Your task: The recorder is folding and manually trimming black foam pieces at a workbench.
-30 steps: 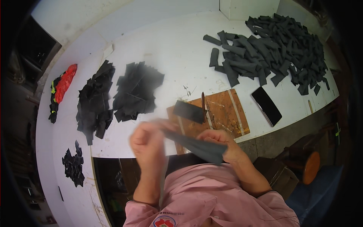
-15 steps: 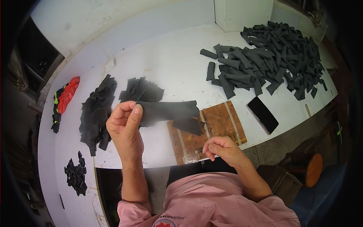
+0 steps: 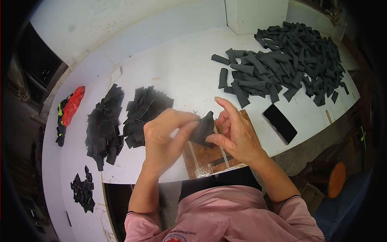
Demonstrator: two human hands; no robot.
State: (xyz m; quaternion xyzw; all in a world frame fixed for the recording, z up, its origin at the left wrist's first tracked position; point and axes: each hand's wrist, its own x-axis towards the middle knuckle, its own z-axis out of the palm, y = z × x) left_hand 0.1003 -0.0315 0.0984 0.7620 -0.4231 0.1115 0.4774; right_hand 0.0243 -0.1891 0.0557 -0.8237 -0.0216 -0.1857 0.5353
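Observation:
Between my hands, above a brown board [image 3: 197, 165], hangs a dark grey piece of fabric [image 3: 204, 128], folded and seen at a slant. My left hand [image 3: 167, 135] pinches its left edge between thumb and fingers. Close on the other side is my right hand [image 3: 241, 139], its forefinger raised and its thumb stretched toward the cloth; the thumb tip meets the fabric's right edge or nearly so. Pale strips run across the board, and a narrow dark strip [image 3: 221, 160] lies on it, partly below my right wrist.
A large heap of dark rolled fabric tubes [image 3: 298, 60] covers the far right of the white table [image 3: 173, 60]. A black phone [image 3: 279, 124] lies nearer. On the left are two stacks of dark cloth pieces [image 3: 105, 125] [image 3: 147, 113], small scraps [image 3: 82, 189] and a red plastic bag [image 3: 73, 105].
My left hand has moved right and turned; the fabric held stretched out sideways before now shows short and folded. My right hand has risen to it, its curled fingers now spread.

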